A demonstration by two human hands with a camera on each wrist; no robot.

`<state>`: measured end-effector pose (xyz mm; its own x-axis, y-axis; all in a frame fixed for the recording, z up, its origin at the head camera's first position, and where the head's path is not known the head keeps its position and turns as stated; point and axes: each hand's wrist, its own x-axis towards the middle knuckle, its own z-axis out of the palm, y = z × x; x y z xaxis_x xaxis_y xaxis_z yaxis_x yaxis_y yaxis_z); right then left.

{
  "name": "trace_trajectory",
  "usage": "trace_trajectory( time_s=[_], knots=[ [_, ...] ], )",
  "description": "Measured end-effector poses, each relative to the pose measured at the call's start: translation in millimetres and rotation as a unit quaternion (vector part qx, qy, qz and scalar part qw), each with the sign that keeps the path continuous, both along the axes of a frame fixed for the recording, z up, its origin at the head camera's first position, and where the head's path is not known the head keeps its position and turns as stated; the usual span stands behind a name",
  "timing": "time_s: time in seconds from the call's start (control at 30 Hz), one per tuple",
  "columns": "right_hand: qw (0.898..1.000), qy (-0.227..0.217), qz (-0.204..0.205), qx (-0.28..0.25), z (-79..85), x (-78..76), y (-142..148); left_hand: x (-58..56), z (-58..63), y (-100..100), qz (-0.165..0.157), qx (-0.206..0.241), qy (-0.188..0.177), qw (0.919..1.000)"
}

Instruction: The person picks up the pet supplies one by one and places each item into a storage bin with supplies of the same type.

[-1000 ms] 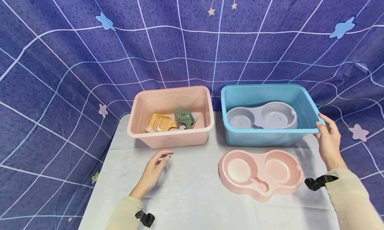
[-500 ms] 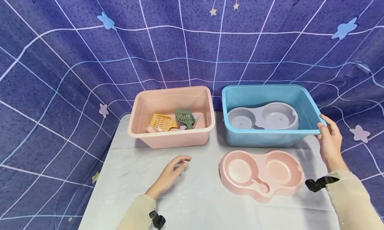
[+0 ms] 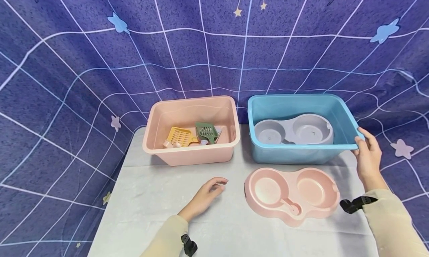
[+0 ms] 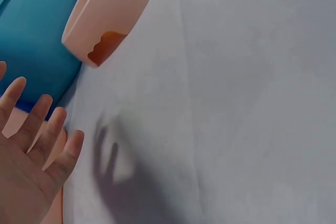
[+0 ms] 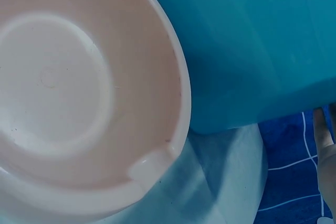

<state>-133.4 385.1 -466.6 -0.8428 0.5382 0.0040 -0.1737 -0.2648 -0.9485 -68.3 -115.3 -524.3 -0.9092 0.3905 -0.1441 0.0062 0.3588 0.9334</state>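
Note:
My left hand (image 3: 202, 197) is over the table, left of a pink double pet bowl (image 3: 291, 203), apart from it and holding nothing. In the left wrist view its fingers (image 4: 50, 129) are spread. My right hand (image 3: 367, 156) holds the front right corner of a blue plastic tub (image 3: 291, 154), thumb and forefinger at the rim. Inside this tub lies a grey double pet bowl (image 3: 310, 132). In the right wrist view the pink bowl fills the left side, and the right hand (image 5: 328, 166) is only partly seen beside the tub.
A pink tub (image 3: 197, 158) stands left of the blue one. It holds a yellow litter scoop (image 3: 181, 136), a green litter scoop (image 3: 206, 131) and small pale pieces. White sheeting covers the table (image 3: 140, 197). A purple-blue patterned curtain (image 3: 214, 48) hangs behind and at the sides.
My left hand has moved right across the table, from below the pink tub towards the pink bowl. The right hand stays at the blue tub's corner, and both tubs remain in place.

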Motion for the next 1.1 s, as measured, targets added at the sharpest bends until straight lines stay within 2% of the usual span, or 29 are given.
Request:
trace_trajectory(
  time_s=[0.23, 0.53, 0.9, 1.1],
  knots=[
    [1.0, -0.018, 0.002, 0.02, -1.5, 0.3, 0.9, 1.2, -5.1, 16.1, -0.002, 0.004, -0.017, 0.9998],
    [1.0, -0.021, 0.0, 0.02, -2.1, -1.0, 1.4, 3.9, -11.2, 32.9, -0.013, 0.002, -0.026, 0.9996],
    [0.999, -0.03, -0.002, 0.024, -1.9, -1.5, 1.1, 0.4, -24.8, 51.2, 0.006, 0.012, -0.022, 0.9997],
    [1.0, -0.025, -0.007, 0.017, -2.3, -2.3, 0.9, 0.9, -27.7, 57.9, 0.009, 0.02, -0.019, 0.9996]
  ],
)
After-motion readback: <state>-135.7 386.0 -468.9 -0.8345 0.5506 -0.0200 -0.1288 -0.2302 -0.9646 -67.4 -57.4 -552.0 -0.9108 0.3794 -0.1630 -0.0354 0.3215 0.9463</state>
